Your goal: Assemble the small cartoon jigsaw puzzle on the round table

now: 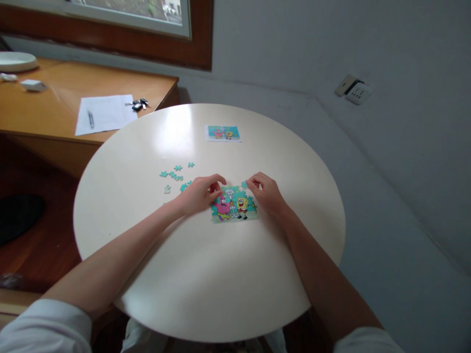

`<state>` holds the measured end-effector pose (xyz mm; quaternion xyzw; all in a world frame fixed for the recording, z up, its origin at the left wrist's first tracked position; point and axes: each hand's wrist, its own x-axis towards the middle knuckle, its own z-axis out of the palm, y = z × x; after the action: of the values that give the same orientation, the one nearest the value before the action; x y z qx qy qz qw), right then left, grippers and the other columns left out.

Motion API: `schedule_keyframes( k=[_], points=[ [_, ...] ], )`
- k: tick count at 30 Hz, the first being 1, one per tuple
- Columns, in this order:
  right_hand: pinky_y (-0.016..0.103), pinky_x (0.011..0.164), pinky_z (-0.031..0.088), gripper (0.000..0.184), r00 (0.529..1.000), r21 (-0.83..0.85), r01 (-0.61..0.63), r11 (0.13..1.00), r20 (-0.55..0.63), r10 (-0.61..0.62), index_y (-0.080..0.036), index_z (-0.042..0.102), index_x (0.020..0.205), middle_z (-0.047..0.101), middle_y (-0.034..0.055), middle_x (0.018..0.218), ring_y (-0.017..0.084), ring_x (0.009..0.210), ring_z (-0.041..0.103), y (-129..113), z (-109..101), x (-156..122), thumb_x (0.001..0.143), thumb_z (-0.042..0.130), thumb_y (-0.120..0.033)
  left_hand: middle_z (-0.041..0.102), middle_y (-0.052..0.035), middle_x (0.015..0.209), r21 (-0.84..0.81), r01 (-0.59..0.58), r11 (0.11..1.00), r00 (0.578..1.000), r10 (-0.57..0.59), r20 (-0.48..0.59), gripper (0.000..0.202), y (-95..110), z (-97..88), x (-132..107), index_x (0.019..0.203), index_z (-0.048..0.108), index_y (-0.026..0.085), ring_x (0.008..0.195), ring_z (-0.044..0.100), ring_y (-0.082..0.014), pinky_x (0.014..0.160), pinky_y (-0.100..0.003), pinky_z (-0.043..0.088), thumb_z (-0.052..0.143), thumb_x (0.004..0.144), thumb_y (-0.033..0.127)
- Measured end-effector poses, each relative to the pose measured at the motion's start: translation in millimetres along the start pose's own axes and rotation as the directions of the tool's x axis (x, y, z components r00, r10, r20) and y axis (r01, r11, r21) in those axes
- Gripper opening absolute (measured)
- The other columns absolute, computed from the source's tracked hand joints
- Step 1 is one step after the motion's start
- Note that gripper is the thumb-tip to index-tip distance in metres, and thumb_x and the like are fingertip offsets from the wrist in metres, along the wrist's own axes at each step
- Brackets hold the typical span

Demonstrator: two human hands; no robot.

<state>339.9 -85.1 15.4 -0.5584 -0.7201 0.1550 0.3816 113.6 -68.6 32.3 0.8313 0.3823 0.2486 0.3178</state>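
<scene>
A small cartoon jigsaw puzzle [235,206], partly assembled, lies near the middle of a round cream table [206,274]. My left hand [200,193] rests on the puzzle's left edge, fingers curled with the fingertips on its top left corner. My right hand [267,193] sits at the puzzle's upper right corner, thumb and fingers pinched on a teal puzzle piece [245,185]. Several loose teal pieces [176,175] lie scattered left of my left hand. A small reference picture [222,133] of the same cartoon lies at the far side of the table.
A wooden desk [47,113] stands behind the table on the left, carrying a paper sheet [105,113] with a pen, keys [139,104], a white plate [16,61] and a small white box [33,85]. A wall socket [355,89] is at the right.
</scene>
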Motion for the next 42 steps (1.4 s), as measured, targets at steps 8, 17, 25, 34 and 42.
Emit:
schedule_keyframes(
  k=[8,17,25,34,42],
  points=[
    [0.028,0.060,0.039,0.020,0.998,-0.050,-0.031,0.998,0.054,0.033,-0.021,0.049,0.059,0.049,0.0009,0.064,0.014,0.060,0.045,5.2,4.0,-0.9,0.079,0.052,-0.023,0.064,-0.0006,0.073,0.101,-0.020,0.995,0.990,0.005,0.141,0.024,-4.0,1.9,0.0,0.102,0.060,0.019,0.060,0.053,-0.0103,0.056,-0.022,0.039,0.050,0.081,0.022],
    [0.028,0.064,0.041,0.020,0.996,-0.054,-0.047,0.997,0.076,0.051,-0.020,0.053,0.060,0.050,0.0012,0.068,0.014,0.064,0.048,10.8,5.1,-0.4,0.080,0.054,-0.023,0.063,-0.0023,0.074,0.149,-0.044,0.988,0.983,0.016,0.185,0.025,-3.1,0.5,1.7,0.102,0.063,0.017,0.060,0.051,-0.0108,0.058,-0.023,0.038,0.050,0.081,0.023],
    [0.028,0.065,0.042,0.019,0.996,-0.027,-0.054,0.998,0.075,0.055,-0.020,0.056,0.061,0.052,0.0012,0.070,0.014,0.066,0.050,12.6,7.1,-0.9,0.079,0.056,-0.023,0.062,-0.0022,0.074,0.155,-0.054,0.987,0.983,0.025,0.184,0.025,-3.6,1.3,2.5,0.100,0.064,0.017,0.060,0.051,-0.0114,0.058,-0.023,0.038,0.050,0.081,0.024],
    [0.029,0.065,0.042,0.019,0.994,-0.064,-0.068,0.996,0.086,0.073,-0.019,0.057,0.061,0.053,0.0010,0.069,0.014,0.065,0.051,15.0,7.9,0.1,0.079,0.058,-0.025,0.061,-0.0013,0.070,0.154,-0.089,0.984,0.984,0.062,0.169,0.022,-6.3,2.5,2.4,0.097,0.064,0.018,0.058,0.050,-0.0111,0.057,-0.023,0.038,0.050,0.080,0.023],
    [0.027,0.063,0.041,0.021,0.993,-0.074,-0.082,0.994,0.078,0.088,-0.019,0.056,0.058,0.053,0.0006,0.067,0.013,0.064,0.050,13.9,7.6,1.3,0.078,0.061,-0.026,0.061,-0.0016,0.071,0.149,-0.079,0.986,0.982,0.052,0.181,0.023,-5.3,2.0,3.0,0.097,0.064,0.017,0.060,0.050,-0.0116,0.058,-0.023,0.038,0.050,0.080,0.022]
  ],
)
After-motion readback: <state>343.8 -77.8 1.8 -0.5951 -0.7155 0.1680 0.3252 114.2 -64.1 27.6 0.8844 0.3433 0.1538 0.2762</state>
